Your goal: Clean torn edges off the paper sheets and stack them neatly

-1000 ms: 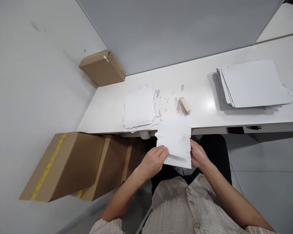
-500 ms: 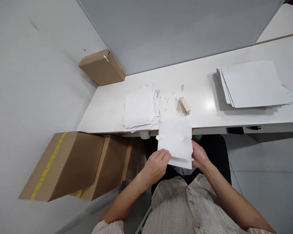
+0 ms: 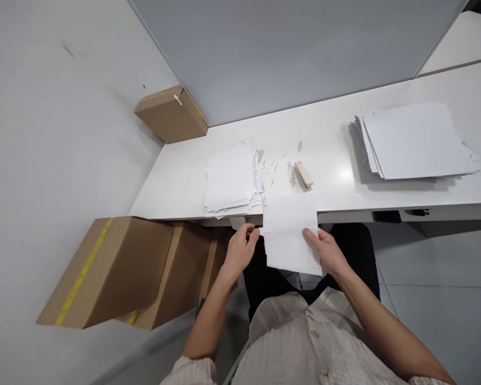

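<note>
My right hand (image 3: 329, 250) grips a small stack of white paper sheets (image 3: 292, 238) by the right edge, thumb on top and fingers mostly hidden beneath. The sheets extend over the desk's front edge above my lap. Their left edge is ragged, with a small torn tab sticking out. Beside that tab is my left hand (image 3: 240, 252), fingers curled and thumb apart from them, with nothing plainly held. Beyond the sheets, a beige stapler (image 3: 303, 175) lies on the desk. A pile of ragged-edged papers (image 3: 231, 179) sits to the left of it.
On the white desk (image 3: 332, 144), a taller paper stack (image 3: 412, 141) lies at the right. Small paper scraps (image 3: 273, 167) are scattered near the stapler. One cardboard box (image 3: 172, 115) occupies the back left corner; larger boxes (image 3: 124, 272) stand below left. A grey partition (image 3: 296, 48) rises behind.
My left hand has let go of the sheets' lower left corner and moved up and left to their left edge. My right thumb has come onto the top sheet, which now lies flatter.
</note>
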Available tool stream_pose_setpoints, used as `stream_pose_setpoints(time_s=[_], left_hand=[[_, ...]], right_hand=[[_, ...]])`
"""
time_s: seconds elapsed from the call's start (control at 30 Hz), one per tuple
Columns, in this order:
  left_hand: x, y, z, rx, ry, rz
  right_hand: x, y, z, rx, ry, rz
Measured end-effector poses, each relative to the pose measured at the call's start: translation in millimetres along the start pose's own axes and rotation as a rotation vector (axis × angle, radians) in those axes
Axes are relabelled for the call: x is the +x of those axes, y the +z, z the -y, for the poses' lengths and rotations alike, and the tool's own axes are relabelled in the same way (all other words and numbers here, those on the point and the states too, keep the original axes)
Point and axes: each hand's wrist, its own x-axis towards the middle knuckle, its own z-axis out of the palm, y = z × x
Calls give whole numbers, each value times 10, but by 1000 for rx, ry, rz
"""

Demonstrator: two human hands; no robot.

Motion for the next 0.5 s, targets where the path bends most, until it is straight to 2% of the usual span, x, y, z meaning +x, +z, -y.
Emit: stream_pose_setpoints(time_s=[0.13,0.23,0.33,0.5], left_hand=[[202,105,51,-421,-156,75],[326,138,-146,-780,-174,43],[447,42,-446,-972,-67,-107],[634,-198,-793,-907,250,-361]], right_hand=[[-61,-47,68,-170,-157,75],[-92,-28,226,-317,-333,87],[-73,64,475,-384,-481,85],[65,354,946,-389,-681,77]])
